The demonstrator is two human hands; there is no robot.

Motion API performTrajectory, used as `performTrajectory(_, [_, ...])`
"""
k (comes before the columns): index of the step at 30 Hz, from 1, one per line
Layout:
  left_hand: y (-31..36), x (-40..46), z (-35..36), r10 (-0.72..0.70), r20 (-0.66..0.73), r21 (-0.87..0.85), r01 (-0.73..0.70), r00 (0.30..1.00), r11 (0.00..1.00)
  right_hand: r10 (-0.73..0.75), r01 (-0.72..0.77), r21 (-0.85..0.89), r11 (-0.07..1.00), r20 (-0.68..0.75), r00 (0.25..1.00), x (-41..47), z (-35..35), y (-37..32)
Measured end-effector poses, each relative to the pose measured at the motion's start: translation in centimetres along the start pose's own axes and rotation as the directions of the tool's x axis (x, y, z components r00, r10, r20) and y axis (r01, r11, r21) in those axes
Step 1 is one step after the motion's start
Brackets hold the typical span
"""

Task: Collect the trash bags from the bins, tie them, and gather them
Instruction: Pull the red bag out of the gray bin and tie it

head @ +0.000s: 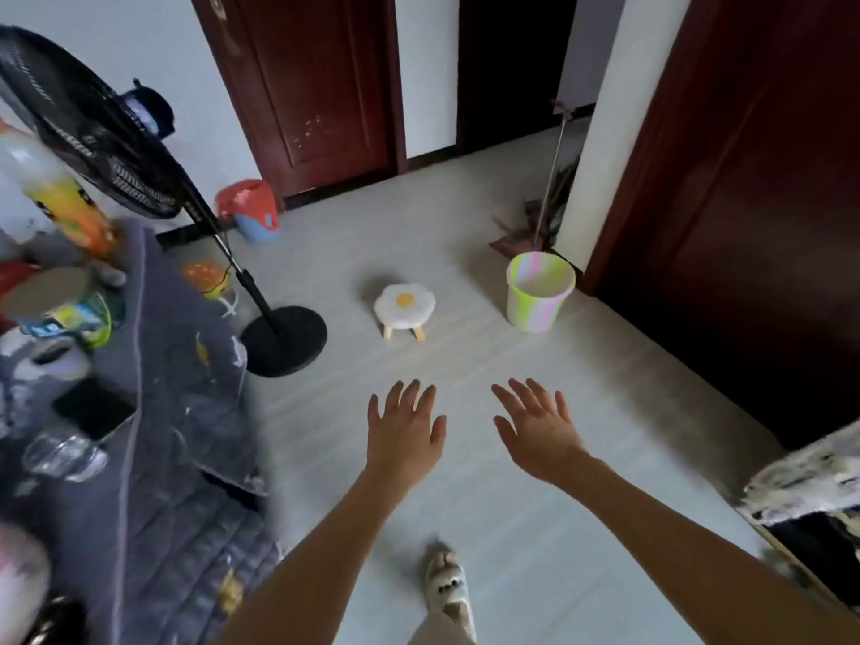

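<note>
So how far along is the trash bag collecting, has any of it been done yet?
Nothing looks done yet. Both the left hand and right hand are open and hold nothing. The blue bin by the door keeps its red bag, and the striped bin stands untouched. No tied bags show anywhere. Pulling, tying and gathering are all left.

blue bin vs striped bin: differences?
The blue bin has a red bag over its rim; the striped bin shows a pastel striped liner or wall. The blue bin stands by the fan and wall, the striped bin near the broom. Both are upright on the floor.
</note>
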State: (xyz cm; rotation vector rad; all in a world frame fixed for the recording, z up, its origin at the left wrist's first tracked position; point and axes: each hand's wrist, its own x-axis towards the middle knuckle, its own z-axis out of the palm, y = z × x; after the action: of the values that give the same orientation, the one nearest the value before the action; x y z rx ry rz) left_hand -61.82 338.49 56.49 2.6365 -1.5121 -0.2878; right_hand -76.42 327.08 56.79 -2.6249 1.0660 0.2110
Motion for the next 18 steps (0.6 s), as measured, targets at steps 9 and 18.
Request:
performTrajectory(9, [-8.3, 25.4, -5.2, -0.021, -0.030, -0.022, 0.020, 0.999, 1.000, -0.075, 0.075, -0.014, 0.997, -0.068, 0.995, 26.2, -8.0, -3.1])
performTrajectory(18, [-19.6, 49.8, -9.0, -0.203, -0.008, -0.046, 0.203, 0.979, 0.978, -0.253, 0.252, -0.017, 0.968, -0.036, 0.967, 56.3, -12.9, -7.5])
